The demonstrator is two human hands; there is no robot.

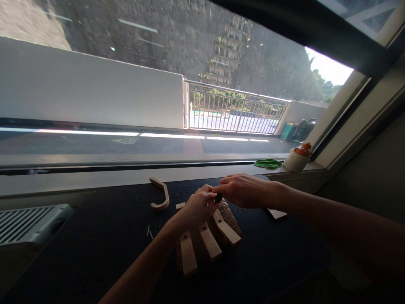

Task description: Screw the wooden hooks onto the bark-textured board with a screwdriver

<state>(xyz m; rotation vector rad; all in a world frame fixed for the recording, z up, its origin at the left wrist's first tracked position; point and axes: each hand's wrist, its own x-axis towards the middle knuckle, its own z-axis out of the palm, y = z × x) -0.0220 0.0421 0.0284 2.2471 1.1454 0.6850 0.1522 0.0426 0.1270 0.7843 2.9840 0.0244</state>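
My left hand (198, 207) and my right hand (242, 191) meet above the table, fingertips pinched together around a small black piece (218, 197). Its exact kind is too dark to make out. Below them lies a brown board (233, 217), partly hidden by my left hand. Three light wooden pegs, each with a dark hole, fan out toward me: a left peg (189, 258), a middle peg (211, 244) and a right peg (228, 230). The end of another wooden piece (180, 206) shows beyond my left wrist.
A J-shaped wooden hook (165, 195) lies at the back left of the black table (120, 236). Two screws (149, 232) rest left of my forearm. A pale flat piece (277, 213) sits under my right forearm. The windowsill holds a green cloth (268, 163) and a jar (296, 161).
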